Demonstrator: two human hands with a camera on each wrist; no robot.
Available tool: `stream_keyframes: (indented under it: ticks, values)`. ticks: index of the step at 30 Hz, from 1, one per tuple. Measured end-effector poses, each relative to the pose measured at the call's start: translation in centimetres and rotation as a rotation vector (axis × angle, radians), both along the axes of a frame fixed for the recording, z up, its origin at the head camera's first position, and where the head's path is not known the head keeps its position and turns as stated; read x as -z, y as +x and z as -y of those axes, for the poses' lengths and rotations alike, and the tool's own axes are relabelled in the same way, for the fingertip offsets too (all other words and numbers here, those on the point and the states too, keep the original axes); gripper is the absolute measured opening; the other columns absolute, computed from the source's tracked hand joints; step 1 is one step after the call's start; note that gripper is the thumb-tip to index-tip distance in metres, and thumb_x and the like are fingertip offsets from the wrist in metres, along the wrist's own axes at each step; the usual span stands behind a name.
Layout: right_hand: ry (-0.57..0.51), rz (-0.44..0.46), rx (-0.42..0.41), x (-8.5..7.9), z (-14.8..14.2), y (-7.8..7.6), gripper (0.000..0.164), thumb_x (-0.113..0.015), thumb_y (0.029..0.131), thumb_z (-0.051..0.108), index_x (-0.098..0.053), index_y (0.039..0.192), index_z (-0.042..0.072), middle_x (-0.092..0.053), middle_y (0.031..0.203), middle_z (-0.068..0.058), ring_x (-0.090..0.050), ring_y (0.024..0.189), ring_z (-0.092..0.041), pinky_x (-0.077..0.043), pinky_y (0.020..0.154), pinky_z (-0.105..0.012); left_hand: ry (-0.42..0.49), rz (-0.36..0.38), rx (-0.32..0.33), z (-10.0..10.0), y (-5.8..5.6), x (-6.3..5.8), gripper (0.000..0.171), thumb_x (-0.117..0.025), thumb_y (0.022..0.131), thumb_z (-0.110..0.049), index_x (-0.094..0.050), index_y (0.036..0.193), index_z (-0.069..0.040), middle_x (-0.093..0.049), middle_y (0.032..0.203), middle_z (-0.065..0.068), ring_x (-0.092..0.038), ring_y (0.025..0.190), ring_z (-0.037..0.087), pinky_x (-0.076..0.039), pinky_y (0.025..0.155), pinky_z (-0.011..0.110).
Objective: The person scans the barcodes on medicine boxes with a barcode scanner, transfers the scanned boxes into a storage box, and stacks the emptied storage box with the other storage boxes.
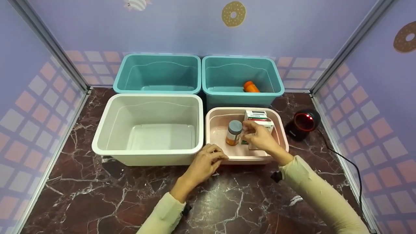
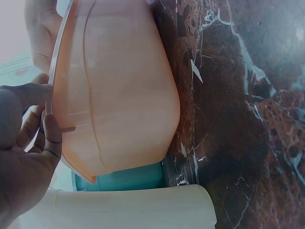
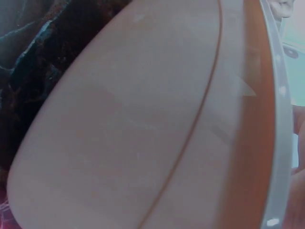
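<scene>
In the head view, my left hand pinches the near rim of a pink bin. The left wrist view shows its fingers at that rim. My right hand reaches inside the same bin with bent fingers, between a pill bottle and white medicine boxes. Whether its fingertips grip a box or the bottle I cannot tell. The bottle stands upright, with a grey lid and orange lower part. Most of the right hand is hidden behind the bin's wall in the right wrist view.
A large white bin stands left of the pink one. Behind are two teal bins, one on the left and one on the right holding an orange bottle. A black scanner with a cable sits at right.
</scene>
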State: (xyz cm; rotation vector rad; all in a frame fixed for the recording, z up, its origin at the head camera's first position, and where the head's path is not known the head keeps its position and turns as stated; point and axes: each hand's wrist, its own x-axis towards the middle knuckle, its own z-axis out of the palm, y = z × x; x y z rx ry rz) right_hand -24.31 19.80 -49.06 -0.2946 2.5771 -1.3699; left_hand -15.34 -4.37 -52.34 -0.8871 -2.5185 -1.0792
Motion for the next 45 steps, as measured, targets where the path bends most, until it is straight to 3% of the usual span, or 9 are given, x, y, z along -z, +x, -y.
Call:
stream_keyframes:
  ticks: [8, 16, 24, 34, 45]
  values:
    - [0.036, -0.006, 0.0, 0.2, 0.0, 0.0, 0.053, -0.071, 0.083, 0.005, -0.055, 0.133, -0.006, -0.064, 0.121, -0.024, -0.064, 0.11, -0.037, -0.053, 0.097, -0.043, -0.001, 0.009, -0.007, 0.0, 0.0, 0.1, 0.016, -0.073, 0.086, -0.007, -0.077, 0.098, -0.017, -0.067, 0.099, -0.003, -0.059, 0.1, 0.018, -0.049, 0.092, 0.03]
    - [0.09, -0.016, -0.036, 0.8, 0.7, -0.8, 0.068, -0.069, 0.08, 0.007, -0.046, 0.142, -0.007, -0.062, 0.13, -0.026, -0.064, 0.116, -0.04, -0.053, 0.099, -0.047, 0.008, 0.008, -0.007, 0.0, 0.1, 0.1, 0.015, -0.073, 0.086, -0.008, -0.077, 0.098, -0.017, -0.067, 0.1, -0.003, -0.059, 0.101, 0.018, -0.05, 0.093, 0.03]
    - [0.144, -0.071, -0.061, 1.5, 1.1, -1.1, 0.066, -0.068, 0.075, 0.002, -0.049, 0.137, -0.009, -0.066, 0.116, -0.026, -0.067, 0.104, -0.038, -0.055, 0.093, -0.046, 0.008, -0.002, -0.002, 0.0, 0.1, 0.0, 0.017, -0.073, 0.086, -0.006, -0.078, 0.099, -0.016, -0.067, 0.1, -0.002, -0.059, 0.102, 0.019, -0.049, 0.094, 0.031]
    - [0.25, -0.082, -0.041, 2.2, 2.0, -1.1, 0.066, -0.076, 0.076, 0.007, -0.05, 0.137, -0.002, -0.064, 0.126, -0.024, -0.064, 0.113, -0.037, -0.051, 0.101, -0.048, 0.012, -0.003, 0.001, -0.1, 0.0, 0.1, 0.015, -0.073, 0.088, -0.008, -0.078, 0.098, -0.018, -0.066, 0.1, -0.003, -0.059, 0.102, 0.017, -0.05, 0.094, 0.03]
    - [0.314, -0.105, -0.05, 2.5, 2.3, -1.4, 0.064, -0.08, 0.077, 0.013, -0.054, 0.134, -0.001, -0.065, 0.125, -0.023, -0.062, 0.114, -0.038, -0.049, 0.101, -0.051, 0.018, 0.012, -0.002, -0.1, -0.1, 0.2, 0.015, -0.073, 0.087, -0.008, -0.078, 0.099, -0.016, -0.067, 0.1, -0.002, -0.059, 0.102, 0.018, -0.049, 0.094, 0.032]
